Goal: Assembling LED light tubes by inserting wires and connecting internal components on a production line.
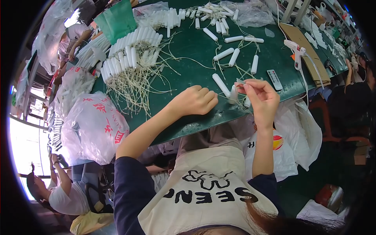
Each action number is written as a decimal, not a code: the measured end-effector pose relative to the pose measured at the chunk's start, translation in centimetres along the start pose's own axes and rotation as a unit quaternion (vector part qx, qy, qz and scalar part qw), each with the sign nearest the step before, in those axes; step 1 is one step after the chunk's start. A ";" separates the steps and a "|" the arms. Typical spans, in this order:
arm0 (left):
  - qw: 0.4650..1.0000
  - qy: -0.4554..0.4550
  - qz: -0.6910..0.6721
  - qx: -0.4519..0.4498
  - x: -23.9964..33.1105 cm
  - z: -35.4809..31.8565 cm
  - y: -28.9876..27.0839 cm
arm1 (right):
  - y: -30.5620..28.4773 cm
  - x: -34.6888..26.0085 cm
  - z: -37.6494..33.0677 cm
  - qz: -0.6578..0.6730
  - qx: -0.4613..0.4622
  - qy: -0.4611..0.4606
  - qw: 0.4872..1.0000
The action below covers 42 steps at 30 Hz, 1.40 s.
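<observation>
My left hand (197, 100) rests near the front edge of the green table with its fingers curled closed; whatever may be inside is hidden. To its right my right hand (263, 97) is raised, thumb and forefinger pinched on a small pale piece (239, 82). Just below those fingertips a whitish, translucent bit (234, 93) shows, too small to name. A white tube (221, 85) lies slanted between the two hands. Beyond them several more white tubes (234, 57) with thin pale wires are scattered, one white tube (254, 64) lying close past my right hand.
Wired white tubes (127, 56) are bunched at the left, their wires trailing. A green bag (116, 21) stands behind them. Right: a white glue gun (295, 51), cardboard (305, 55) and a small grey printed bar (275, 80). Plastic bags (96, 127) crowd the left edge; people sit nearby.
</observation>
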<state>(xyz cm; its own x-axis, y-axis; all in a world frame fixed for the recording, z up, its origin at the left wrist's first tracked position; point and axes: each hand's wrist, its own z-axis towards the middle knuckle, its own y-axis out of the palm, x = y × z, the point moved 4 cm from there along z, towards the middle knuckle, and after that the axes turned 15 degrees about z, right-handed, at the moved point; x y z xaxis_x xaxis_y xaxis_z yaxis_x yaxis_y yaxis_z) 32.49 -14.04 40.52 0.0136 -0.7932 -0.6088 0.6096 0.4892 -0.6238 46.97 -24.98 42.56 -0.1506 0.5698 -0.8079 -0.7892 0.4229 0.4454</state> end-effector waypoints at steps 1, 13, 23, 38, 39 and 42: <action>1.000 -0.010 0.000 -0.004 0.0 0.0 0.2 | 0.1 -0.3 0.1 0.015 -0.004 -0.017 1.000; 0.979 -0.115 0.003 -0.169 -3.0 -1.9 3.7 | 0.5 -4.8 0.1 0.219 -0.080 -0.180 0.956; 0.968 -0.154 -0.014 -0.195 -4.0 -2.0 2.7 | -1.1 -2.9 1.0 0.189 0.046 -0.173 0.966; 0.869 -0.247 -0.360 -0.232 -1.9 1.6 1.8 | -3.2 -0.5 1.4 0.159 0.182 -0.098 0.965; 0.868 -0.220 -0.366 -0.252 -1.3 1.7 2.4 | -3.4 -0.6 1.4 0.149 0.177 -0.109 0.967; 0.876 -0.205 -0.354 -0.256 -0.2 2.1 3.9 | -3.4 -0.9 1.5 0.118 0.179 -0.131 0.968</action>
<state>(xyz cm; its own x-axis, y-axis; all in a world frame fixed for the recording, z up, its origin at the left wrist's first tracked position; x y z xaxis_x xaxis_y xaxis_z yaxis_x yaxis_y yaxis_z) 36.50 -12.74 39.24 0.1235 -0.9754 0.1823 0.1463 -0.1639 -0.9756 50.73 -25.88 42.37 -0.1084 0.8197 -0.5624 -0.4872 0.4494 0.7488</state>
